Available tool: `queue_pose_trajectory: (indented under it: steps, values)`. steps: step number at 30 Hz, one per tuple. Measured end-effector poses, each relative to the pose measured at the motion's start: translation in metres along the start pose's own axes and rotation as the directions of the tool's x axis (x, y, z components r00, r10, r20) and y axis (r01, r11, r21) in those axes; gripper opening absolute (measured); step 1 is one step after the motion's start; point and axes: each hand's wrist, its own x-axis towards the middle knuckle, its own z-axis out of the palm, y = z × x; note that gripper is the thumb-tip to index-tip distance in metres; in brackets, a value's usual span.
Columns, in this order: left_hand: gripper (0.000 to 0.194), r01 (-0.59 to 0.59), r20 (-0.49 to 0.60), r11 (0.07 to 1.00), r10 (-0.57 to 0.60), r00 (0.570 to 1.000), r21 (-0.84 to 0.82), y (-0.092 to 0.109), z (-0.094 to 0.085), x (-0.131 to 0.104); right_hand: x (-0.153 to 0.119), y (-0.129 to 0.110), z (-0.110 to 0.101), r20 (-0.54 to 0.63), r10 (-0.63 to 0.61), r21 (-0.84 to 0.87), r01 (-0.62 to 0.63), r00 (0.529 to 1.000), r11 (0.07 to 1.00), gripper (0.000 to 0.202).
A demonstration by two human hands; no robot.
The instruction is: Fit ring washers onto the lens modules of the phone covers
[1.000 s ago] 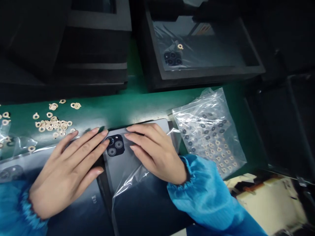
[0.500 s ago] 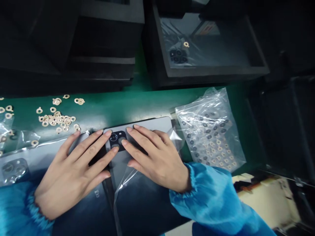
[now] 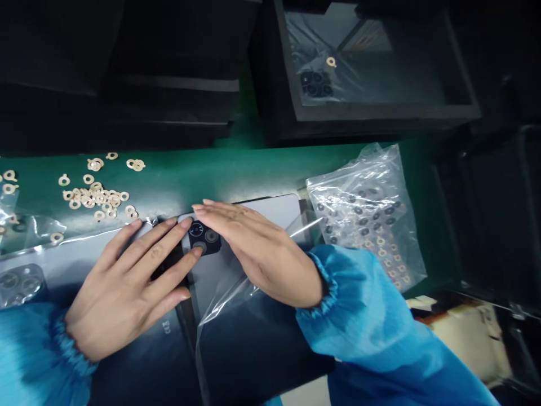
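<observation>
A grey tablet (image 3: pixel 276 207) lies back side up on the bench, with clear film peeled partly across it. Its black camera block (image 3: pixel 210 237) sits at the upper left corner. My left hand (image 3: pixel 131 282) is spread flat over the gap beside a second tablet (image 3: pixel 88 241), fingertips touching the block's left edge. My right hand (image 3: pixel 264 248) rests on its side on the grey tablet, right of the block, fingers stretched out and held together. I see nothing held in either hand. The second tablet's film-covered camera block (image 3: pixel 23 285) shows at far left.
Small ring-shaped tabs (image 3: pixel 95 196) lie scattered on the green bench (image 3: pixel 203 175). A zip bag (image 3: pixel 367 220) holds dark rings and pale ring tabs. Behind stands a black foam tray (image 3: pixel 380 115) with another film-covered tablet (image 3: pixel 401 73) inside; more black foam (image 3: pixel 169 113) is at back left.
My right hand has turned from palm down with fingers spread to standing on its edge, uncovering more of the camera block. My left hand has stayed nearly in place. The view has shifted slightly.
</observation>
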Motion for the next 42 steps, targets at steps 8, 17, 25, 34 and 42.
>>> queue_pose_trajectory:
  steps: [8,17,25,34,42]
  values:
    - [0.041,-0.017,-0.002,1.0,0.017,1.0,-0.014,-0.002,0.0,-0.001,0.015,0.011,0.007,-0.034,-0.032,0.198,0.038,0.999,0.979,0.03]
    - [0.044,-0.1,0.006,0.994,0.1,0.995,0.032,-0.007,0.0,-0.001,0.016,0.011,0.008,-0.043,-0.071,0.175,0.077,0.997,0.982,0.023]
    - [0.042,-0.095,-0.002,0.995,0.095,0.995,0.04,-0.005,0.0,0.001,0.015,0.011,0.008,-0.046,-0.068,0.15,0.074,0.997,0.986,0.024]
    - [0.044,-0.104,0.03,0.993,0.102,0.994,0.051,-0.006,0.0,0.002,0.013,0.015,0.01,-0.087,-0.06,0.212,0.077,0.994,0.974,0.022]
    - [0.037,0.002,0.008,1.0,-0.002,1.0,-0.011,0.0,0.002,-0.001,0.025,-0.003,0.001,0.06,0.027,0.406,-0.049,0.998,0.912,0.019]
